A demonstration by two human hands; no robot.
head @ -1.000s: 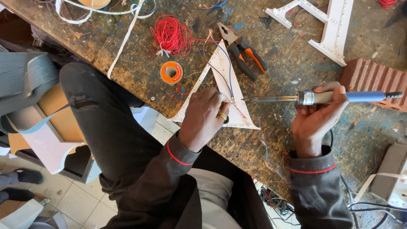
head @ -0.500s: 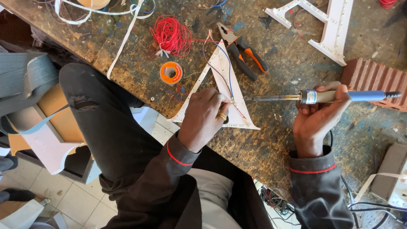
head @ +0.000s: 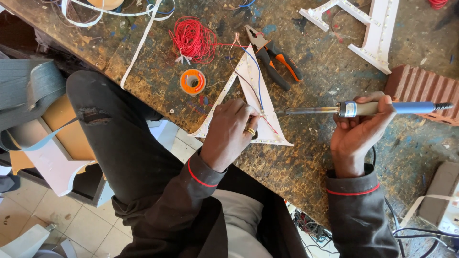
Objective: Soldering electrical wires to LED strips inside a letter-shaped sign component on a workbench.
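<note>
My left hand (head: 233,132) presses on a white triangular letter frame (head: 254,81) lying on the workbench, pinching thin wires at its right edge. A red and a blue wire run along the frame. My right hand (head: 359,133) grips a blue-handled soldering iron (head: 355,108), held level, its metal tip pointing left toward the wires near my left fingers.
A red wire bundle (head: 193,40), an orange solder spool (head: 192,81) and black-orange pliers (head: 275,59) lie behind the frame. Another white letter frame (head: 371,32) and a red brick (head: 424,89) sit at the right. White strips (head: 138,45) trail over the bench edge (head: 158,117).
The soldering iron tip has edged slightly left, closer to the wires held by my left hand. Both hands otherwise stay put.
</note>
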